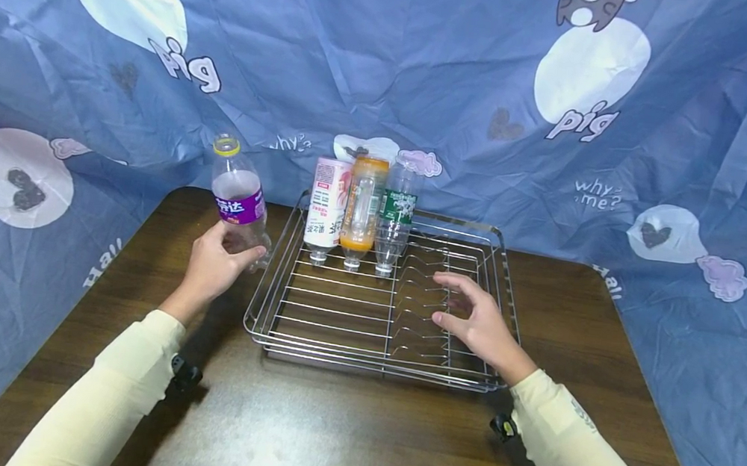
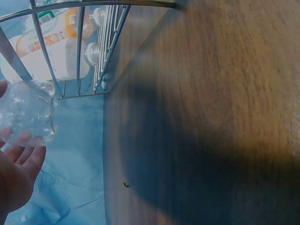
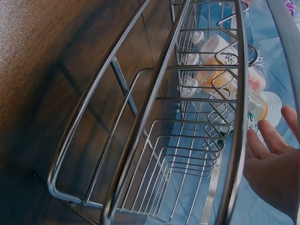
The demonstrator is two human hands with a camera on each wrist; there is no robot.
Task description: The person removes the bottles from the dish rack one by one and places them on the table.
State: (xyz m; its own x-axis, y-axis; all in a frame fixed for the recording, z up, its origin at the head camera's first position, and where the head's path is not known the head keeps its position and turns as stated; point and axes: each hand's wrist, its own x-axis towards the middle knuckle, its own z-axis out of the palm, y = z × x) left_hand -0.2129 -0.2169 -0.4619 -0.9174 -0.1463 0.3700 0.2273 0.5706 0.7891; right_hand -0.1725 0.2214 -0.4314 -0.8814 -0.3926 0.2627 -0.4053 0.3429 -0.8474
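Observation:
My left hand (image 1: pixel 214 263) grips the lower part of a clear plastic bottle (image 1: pixel 245 209) with a purple label and yellow neck ring, just left of a metal wire dish rack (image 1: pixel 336 342). In the left wrist view the bottle's clear base (image 2: pixel 29 110) shows above the fingers. My right hand (image 1: pixel 478 322) hovers over the rack's right side, thumb and fingers apart, holding nothing. Three bottles lean neck-down in the rack's back left: a white-and-pink one (image 1: pixel 326 206), an orange-labelled one (image 1: pixel 361 209) and a green-labelled one (image 1: pixel 397 209).
The rack stands on a brown wooden table (image 1: pixel 261 417). A blue printed cloth (image 1: pixel 388 77) hangs behind the table and on both sides. Wavy wire dividers (image 1: pixel 416 301) run along the right part of the rack.

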